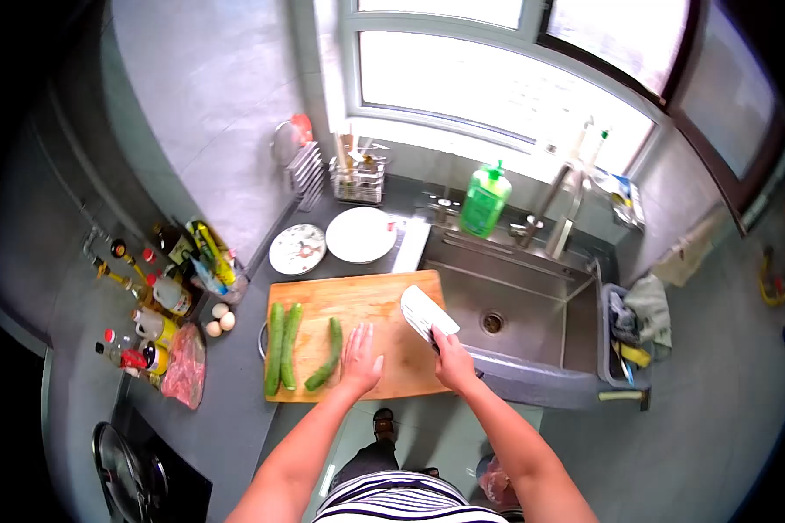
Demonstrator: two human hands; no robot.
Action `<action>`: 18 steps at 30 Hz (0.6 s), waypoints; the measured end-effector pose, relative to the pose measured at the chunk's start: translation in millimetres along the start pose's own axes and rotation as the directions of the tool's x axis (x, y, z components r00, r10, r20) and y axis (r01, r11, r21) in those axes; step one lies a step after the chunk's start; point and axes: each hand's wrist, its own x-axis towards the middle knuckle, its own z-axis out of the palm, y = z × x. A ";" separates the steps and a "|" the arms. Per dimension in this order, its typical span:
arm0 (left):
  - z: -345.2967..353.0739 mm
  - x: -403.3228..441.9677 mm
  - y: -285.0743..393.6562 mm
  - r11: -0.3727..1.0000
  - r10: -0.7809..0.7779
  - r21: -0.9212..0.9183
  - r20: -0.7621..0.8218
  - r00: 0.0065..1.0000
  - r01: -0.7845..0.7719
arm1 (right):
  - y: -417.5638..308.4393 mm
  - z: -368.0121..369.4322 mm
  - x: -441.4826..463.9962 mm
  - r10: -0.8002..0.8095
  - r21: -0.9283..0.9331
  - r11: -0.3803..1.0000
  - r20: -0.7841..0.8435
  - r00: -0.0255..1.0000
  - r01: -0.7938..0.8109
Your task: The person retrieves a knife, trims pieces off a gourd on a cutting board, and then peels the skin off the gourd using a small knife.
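A wooden cutting board lies on the counter, left of the sink. Two long cucumbers lie side by side near its left edge, and a shorter curved cucumber is closer to the middle. Just right of that one, my left hand rests over the board with its fingers spread, holding nothing. My right hand grips the handle of a cleaver, whose broad blade points up and left over the board's right side.
The steel sink is at the right, with a green soap bottle behind it. Two white plates sit behind the board. Eggs, bagged meat and bottles stand at the left.
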 end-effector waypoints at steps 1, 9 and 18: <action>-3.4 2.6 -9.6 0.999 -0.039 0.014 0.009 0.999 0.039 | -4.9 11.6 19.0 0.001 -0.043 0.999 0.027 1.000 0.000; -27.4 11.5 -56.1 0.987 -0.163 -0.020 -0.067 0.984 0.162 | -14.4 70.3 96.5 0.058 -0.105 0.993 0.052 0.997 -0.052; -21.7 57.5 -67.4 0.973 -0.137 -0.208 -0.171 0.976 0.100 | -22.2 49.2 118.9 -0.057 -0.376 0.919 0.175 0.983 0.120</action>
